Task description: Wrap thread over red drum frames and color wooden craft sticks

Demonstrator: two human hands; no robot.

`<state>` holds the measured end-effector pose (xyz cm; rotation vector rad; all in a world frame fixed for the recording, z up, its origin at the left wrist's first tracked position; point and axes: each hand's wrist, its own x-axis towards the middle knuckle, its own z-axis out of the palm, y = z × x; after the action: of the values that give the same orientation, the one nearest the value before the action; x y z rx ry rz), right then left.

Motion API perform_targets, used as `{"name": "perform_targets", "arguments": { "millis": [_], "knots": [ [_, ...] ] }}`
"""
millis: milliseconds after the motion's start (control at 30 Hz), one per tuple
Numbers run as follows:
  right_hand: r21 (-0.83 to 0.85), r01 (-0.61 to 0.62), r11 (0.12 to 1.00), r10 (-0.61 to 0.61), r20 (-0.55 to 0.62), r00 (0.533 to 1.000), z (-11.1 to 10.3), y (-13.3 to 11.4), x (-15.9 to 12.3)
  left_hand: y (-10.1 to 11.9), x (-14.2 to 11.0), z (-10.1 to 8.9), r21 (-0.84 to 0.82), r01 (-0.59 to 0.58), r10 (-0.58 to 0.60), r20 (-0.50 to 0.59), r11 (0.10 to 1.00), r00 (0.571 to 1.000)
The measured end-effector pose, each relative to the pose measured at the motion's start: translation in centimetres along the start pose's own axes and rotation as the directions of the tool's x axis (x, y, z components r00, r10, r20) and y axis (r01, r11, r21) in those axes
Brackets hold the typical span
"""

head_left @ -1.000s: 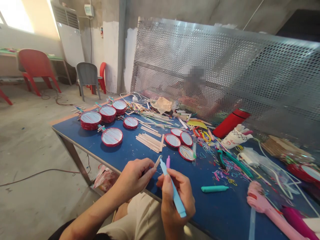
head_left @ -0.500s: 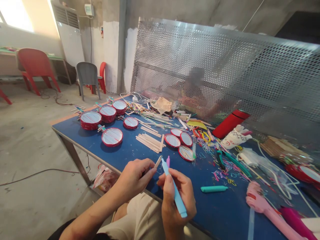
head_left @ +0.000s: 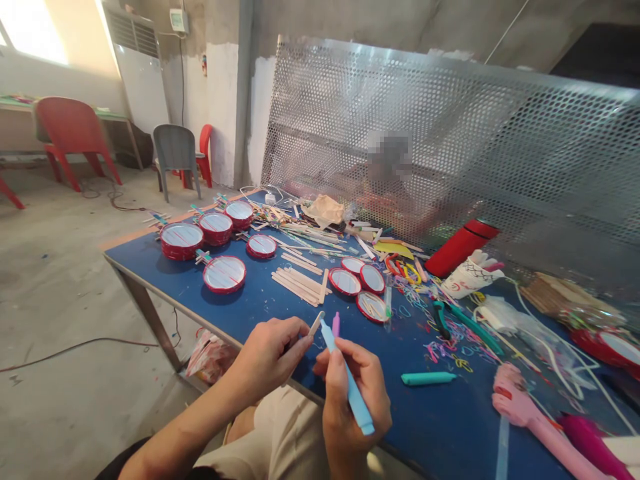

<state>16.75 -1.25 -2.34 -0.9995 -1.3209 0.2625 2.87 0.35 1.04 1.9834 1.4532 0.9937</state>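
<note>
My left hand [head_left: 280,343] pinches a wooden craft stick [head_left: 315,325] over the near edge of the blue table [head_left: 250,313]. A light blue marker [head_left: 350,380] is in my right hand [head_left: 357,387], its tip against or very close to the stick's upper end. A purple marker [head_left: 337,323] points up behind the blue one, by my right fingers; whether they hold it too I cannot tell. Bare craft sticks [head_left: 299,287] lie side by side beyond my hands. A teal marker [head_left: 429,379] rests to the right of my right hand.
Red-rimmed round pieces with stick handles [head_left: 224,274] stand at the left, some stacked. Smaller round pieces [head_left: 345,281] lie mid-table. Green-handled pliers [head_left: 473,327], colourful rubber bands and a red bottle [head_left: 460,248] are at the right. A perforated metal panel [head_left: 325,100] rises behind.
The blue marker's tip has shifted very slightly at the stick's end. Both hands keep nearly the same place and grip.
</note>
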Motion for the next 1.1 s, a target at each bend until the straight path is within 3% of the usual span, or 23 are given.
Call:
{"name": "perform_targets", "arguments": {
  "millis": [233, 467, 767, 933, 1100],
  "knots": [
    [0.022, -0.024, 0.999, 0.025, -0.063, 0.998, 0.30, -0.78, 0.26, 0.03, -0.01, 0.02, 0.003, 0.006, -0.006, -0.004, 1.000, 1.000],
    [0.025, -0.019, 1.000, 0.019, -0.002, 1.000, -0.01, 0.14, -0.12, 0.01, -0.02, 0.07, 0.001, 0.006, -0.006, 0.001, 1.000, 1.000],
    [0.038, -0.012, 0.999, 0.014, -0.067, 0.998, 0.23, -0.68, 0.21, 0.19, 0.09, -0.17, -0.048, 0.021, -0.020, 0.027, 0.999, 0.999],
    [0.028, 0.002, 1.000, -0.001, -0.012, 1.000, -0.03, 0.11, -0.12, 0.07, 0.02, -0.04, -0.034, 0.025, -0.024, 0.017, 0.999, 1.000],
    [0.043, -0.011, 0.999, 0.013, -0.033, 0.999, 0.10, -0.21, 0.04, 0.01, -0.02, -0.01, -0.024, 0.023, -0.023, 0.025, 0.999, 0.999]
  ]
}}
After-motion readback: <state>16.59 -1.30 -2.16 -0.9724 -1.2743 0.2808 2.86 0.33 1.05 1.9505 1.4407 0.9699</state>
